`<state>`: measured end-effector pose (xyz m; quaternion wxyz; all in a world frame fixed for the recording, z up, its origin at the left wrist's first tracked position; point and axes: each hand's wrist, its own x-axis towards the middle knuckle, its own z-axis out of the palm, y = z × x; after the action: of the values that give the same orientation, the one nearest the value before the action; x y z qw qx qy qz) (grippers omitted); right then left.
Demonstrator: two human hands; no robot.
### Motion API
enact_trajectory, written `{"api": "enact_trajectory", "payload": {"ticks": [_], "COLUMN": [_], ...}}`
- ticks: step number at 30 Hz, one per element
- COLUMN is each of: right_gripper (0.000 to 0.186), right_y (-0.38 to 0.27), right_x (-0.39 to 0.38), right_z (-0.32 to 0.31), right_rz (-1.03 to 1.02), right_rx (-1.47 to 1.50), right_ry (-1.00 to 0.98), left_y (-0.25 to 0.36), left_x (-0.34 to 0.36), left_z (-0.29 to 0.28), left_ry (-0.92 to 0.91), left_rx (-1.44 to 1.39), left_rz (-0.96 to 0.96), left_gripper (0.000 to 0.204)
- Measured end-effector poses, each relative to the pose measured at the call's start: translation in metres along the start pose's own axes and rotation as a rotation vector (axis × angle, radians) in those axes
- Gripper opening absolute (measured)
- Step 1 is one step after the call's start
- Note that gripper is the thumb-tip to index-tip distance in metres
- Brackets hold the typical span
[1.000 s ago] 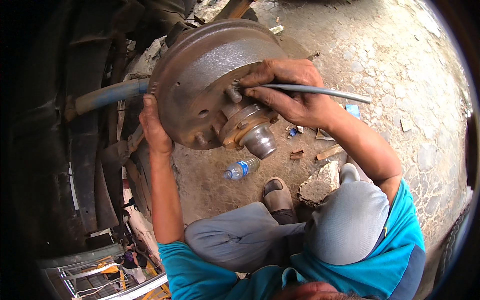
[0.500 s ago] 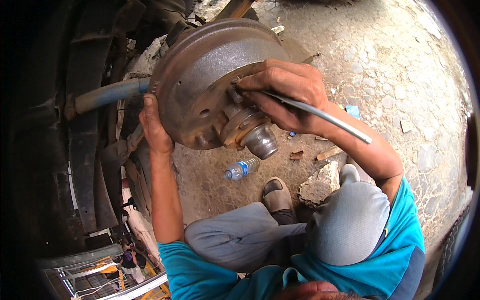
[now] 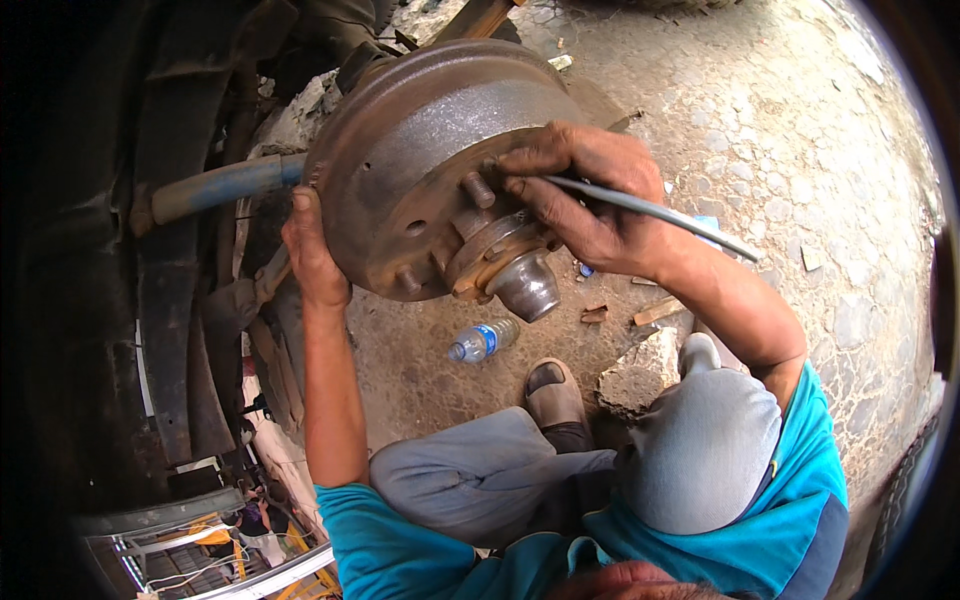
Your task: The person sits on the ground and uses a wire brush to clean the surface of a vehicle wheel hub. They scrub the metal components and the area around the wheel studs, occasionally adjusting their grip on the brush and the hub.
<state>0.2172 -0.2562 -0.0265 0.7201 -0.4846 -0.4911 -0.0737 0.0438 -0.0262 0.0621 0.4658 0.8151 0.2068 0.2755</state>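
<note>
A large rusty brake drum (image 3: 440,125) stands in front of me, with wheel studs and a round hole on its face. From its middle juts a hub (image 3: 525,285) with a shiny rounded end. My left hand (image 3: 318,255) grips the drum's left rim, thumb up, the other fingers hidden behind it. A slim grey metal rod (image 3: 660,212) is pinched in my right hand (image 3: 600,190), its rear end slanting back over my forearm. That hand's fingertips are at the drum's face, just right of an upper wheel stud (image 3: 479,190). The rod's front tip is hidden by the fingers.
Left of the drum are a blue-grey tube (image 3: 225,187) and dark vehicle parts. A plastic bottle (image 3: 485,340) lies on the cracked ground below the hub. Near my knee are a stone chunk (image 3: 638,372) and a wood scrap (image 3: 658,310).
My right hand has shifted slightly right with the rod, uncovering the upper wheel stud. The rod's rear end sits a little higher and further right. My left hand stays on the rim.
</note>
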Motion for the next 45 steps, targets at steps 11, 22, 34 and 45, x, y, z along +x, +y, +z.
{"api": "enact_trajectory", "payload": {"ticks": [11, 22, 34, 45], "right_gripper": [0.013, 0.014, 0.019, 0.012], "right_y": [0.003, -0.005, -0.039, -0.079], "right_x": [0.004, 0.025, 0.053, 0.076], "right_z": [-0.008, -0.012, -0.021, -0.013], "right_rz": [0.034, -0.105, -0.151, 0.114], "right_rx": [0.011, -0.038, -0.208, -0.406], "right_ry": [-0.118, -0.178, -0.428, -0.638], "left_y": [0.000, -0.001, -0.001, -0.004], "left_x": [-0.001, 0.000, 0.001, 0.004], "left_z": [-0.001, -0.012, 0.004, 0.004], "left_ry": [-0.010, -0.120, 0.009, -0.005], "left_rx": [-0.031, 0.024, 0.056, -0.051], "left_rz": [-0.008, -0.045, 0.176, 0.183], "left_gripper": [0.065, 0.067, 0.052, 0.056]}}
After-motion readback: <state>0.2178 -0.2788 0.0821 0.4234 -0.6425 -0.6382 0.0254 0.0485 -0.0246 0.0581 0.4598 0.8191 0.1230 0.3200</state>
